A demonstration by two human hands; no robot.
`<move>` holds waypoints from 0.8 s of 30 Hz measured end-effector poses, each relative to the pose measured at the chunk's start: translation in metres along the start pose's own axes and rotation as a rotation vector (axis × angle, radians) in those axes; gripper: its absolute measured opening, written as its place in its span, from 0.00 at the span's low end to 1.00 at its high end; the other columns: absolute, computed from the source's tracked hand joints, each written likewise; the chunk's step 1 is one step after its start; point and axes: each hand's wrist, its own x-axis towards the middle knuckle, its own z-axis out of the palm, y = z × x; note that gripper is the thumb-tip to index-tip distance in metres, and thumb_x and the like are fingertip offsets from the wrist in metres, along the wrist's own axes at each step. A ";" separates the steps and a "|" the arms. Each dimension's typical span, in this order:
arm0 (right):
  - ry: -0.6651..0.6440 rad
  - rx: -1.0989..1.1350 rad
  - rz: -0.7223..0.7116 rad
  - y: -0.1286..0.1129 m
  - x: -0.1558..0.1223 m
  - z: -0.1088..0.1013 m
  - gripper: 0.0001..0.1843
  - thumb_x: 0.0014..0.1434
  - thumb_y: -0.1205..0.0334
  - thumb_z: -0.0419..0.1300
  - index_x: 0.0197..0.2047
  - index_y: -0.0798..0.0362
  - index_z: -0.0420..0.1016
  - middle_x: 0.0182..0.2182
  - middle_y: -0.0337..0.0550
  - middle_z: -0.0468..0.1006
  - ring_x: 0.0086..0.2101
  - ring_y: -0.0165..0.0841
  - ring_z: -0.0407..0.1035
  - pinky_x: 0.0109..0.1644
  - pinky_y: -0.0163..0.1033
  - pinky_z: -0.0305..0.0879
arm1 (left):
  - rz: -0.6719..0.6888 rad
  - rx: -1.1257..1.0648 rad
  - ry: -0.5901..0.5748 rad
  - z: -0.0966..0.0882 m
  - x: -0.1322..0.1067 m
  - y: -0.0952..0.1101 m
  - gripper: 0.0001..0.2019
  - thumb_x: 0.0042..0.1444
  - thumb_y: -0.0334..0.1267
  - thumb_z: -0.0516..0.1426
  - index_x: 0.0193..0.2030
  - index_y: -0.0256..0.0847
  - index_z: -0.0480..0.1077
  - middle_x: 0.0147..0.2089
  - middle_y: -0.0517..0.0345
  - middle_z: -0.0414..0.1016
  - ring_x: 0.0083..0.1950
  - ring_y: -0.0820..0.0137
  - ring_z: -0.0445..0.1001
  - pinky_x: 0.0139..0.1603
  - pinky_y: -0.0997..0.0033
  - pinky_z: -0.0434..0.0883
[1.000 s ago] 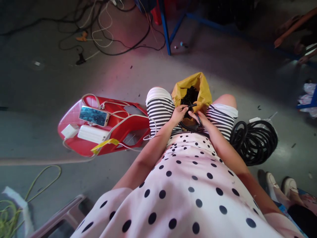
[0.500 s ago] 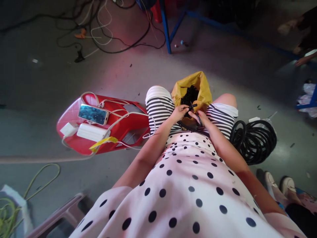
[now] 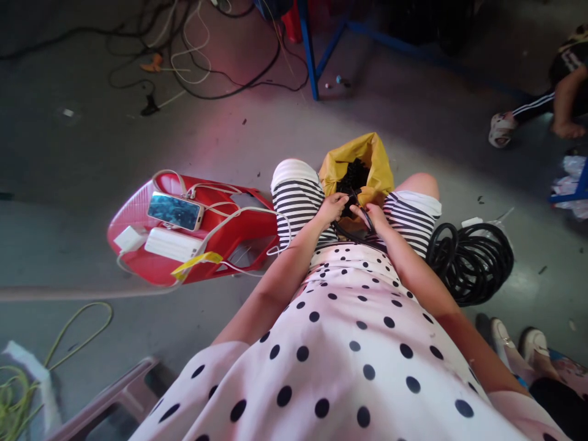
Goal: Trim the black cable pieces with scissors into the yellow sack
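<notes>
Between my knees stands a yellow bag [image 3: 380, 162], its mouth open, with many short black pieces [image 3: 353, 176] inside. At its near edge, my left hand [image 3: 333, 207] is closed around a black tube [image 3: 342, 233], which trails down across my lap. My right hand [image 3: 372, 215] is closed on black-handled scissors [image 3: 366, 215]. Their blades point toward the bag and the left fingers. The tube's end is small and mostly hidden by my fingers. A coil of black tubing [image 3: 473, 263] lies on the floor beside my right leg.
On my left a red plastic stool [image 3: 220, 239] holds a phone [image 3: 175, 211], a white power bank [image 3: 172, 245] and cables. A blue metal frame [image 3: 310, 55] and tangled cords [image 3: 184, 67] are ahead. Another person's hand [image 3: 568, 128] and shoe [image 3: 501, 130] show at right.
The short black length that stuck out past the scissor blades over the bag no longer shows. My hands stay nearly in place. At right, another person's leg and hand have shifted into fuller view.
</notes>
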 end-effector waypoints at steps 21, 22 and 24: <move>0.019 0.417 0.167 -0.018 -0.008 -0.005 0.36 0.65 0.20 0.68 0.37 0.47 0.72 0.22 0.38 0.72 0.23 0.37 0.71 0.27 0.41 0.68 | -0.263 -0.481 0.086 -0.004 -0.008 -0.003 0.07 0.79 0.37 0.56 0.55 0.42 0.75 0.32 0.64 0.71 0.32 0.70 0.76 0.55 0.58 0.83; 0.018 0.415 0.169 -0.018 -0.008 -0.006 0.36 0.65 0.20 0.68 0.37 0.47 0.72 0.22 0.38 0.73 0.23 0.37 0.71 0.28 0.41 0.69 | -0.275 -0.462 0.100 -0.004 -0.010 -0.002 0.07 0.79 0.39 0.57 0.56 0.43 0.75 0.32 0.65 0.71 0.32 0.70 0.75 0.53 0.59 0.83; 0.016 0.404 0.183 -0.020 -0.009 -0.008 0.37 0.65 0.19 0.67 0.37 0.47 0.73 0.23 0.39 0.73 0.23 0.37 0.71 0.29 0.42 0.70 | -0.291 -0.441 0.091 -0.003 -0.013 -0.001 0.09 0.80 0.42 0.56 0.57 0.46 0.75 0.32 0.65 0.70 0.30 0.70 0.74 0.45 0.63 0.81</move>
